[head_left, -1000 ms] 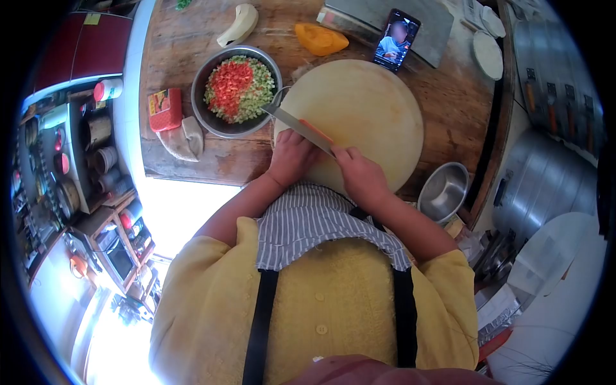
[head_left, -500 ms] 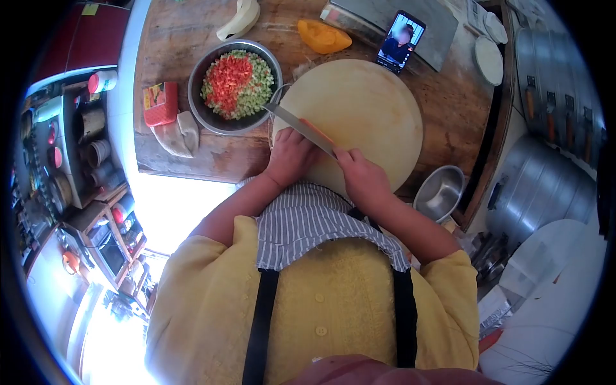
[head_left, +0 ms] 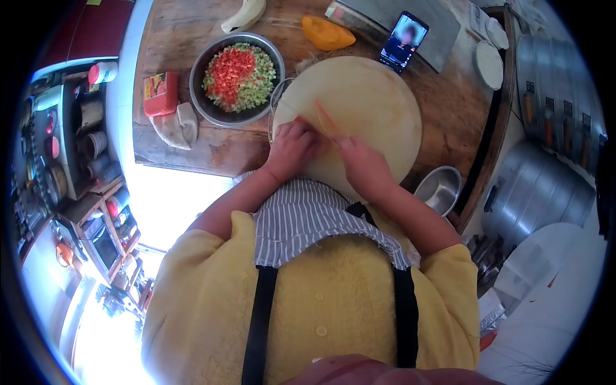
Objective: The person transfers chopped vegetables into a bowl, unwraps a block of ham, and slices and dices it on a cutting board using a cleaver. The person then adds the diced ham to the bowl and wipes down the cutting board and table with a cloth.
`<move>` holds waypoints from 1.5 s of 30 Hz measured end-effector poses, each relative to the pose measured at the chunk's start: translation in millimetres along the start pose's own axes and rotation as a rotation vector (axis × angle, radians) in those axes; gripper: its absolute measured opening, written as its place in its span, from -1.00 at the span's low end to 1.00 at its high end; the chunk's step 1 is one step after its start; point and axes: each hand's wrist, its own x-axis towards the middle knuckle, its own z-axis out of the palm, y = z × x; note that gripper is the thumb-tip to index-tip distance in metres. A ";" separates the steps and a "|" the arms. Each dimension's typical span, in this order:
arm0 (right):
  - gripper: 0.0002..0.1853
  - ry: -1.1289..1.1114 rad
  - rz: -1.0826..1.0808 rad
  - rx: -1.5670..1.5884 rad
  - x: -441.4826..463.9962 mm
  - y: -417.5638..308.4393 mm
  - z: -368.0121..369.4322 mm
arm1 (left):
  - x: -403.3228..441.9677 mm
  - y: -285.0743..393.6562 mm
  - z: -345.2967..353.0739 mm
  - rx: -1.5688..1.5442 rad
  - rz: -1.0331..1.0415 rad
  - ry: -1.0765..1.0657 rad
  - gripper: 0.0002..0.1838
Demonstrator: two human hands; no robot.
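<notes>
On the round chopping board (head_left: 378, 96), my left hand (head_left: 292, 149) has its fingers curled down over an orange-red piece of carrot (head_left: 298, 120). Most of that piece is hidden under the fingers. My right hand (head_left: 364, 165) is closed around the handle of a knife (head_left: 330, 125). Its blade points away from me and to the left, seen narrow, with orange showing along it; I cannot tell carrot from reflection there. Left of the board stands a metal bowl (head_left: 196, 96) holding diced red and pale green vegetables.
A pumpkin wedge (head_left: 327, 33), a peeled pale vegetable (head_left: 244, 15) and a lit phone (head_left: 403, 42) lie beyond the board. A red box (head_left: 160, 94) and a cloth (head_left: 176, 126) are left of the bowl. An unfilled metal bowl (head_left: 439, 190) sits near my right forearm.
The knife has swung from pointing left across my left fingers to pointing away from me. My left hand stays curled at nearly the same spot.
</notes>
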 end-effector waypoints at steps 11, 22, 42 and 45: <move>-0.75 0.173 -0.083 0.026 19.4 20.4 23.7 | -6.0 0.5 1.7 -0.042 -0.038 -0.070 -0.72; -0.75 0.077 -0.065 0.054 23.2 15.0 20.9 | -13.7 -4.2 7.3 -0.018 0.006 -0.031 -0.77; -0.81 -0.056 -0.024 -0.078 13.7 -7.2 17.3 | -15.9 0.6 3.7 -0.013 -0.016 0.039 -0.76; -0.80 0.022 -0.070 -0.022 20.0 7.7 23.7 | -18.9 -1.2 3.2 -0.021 -0.028 -0.017 -0.77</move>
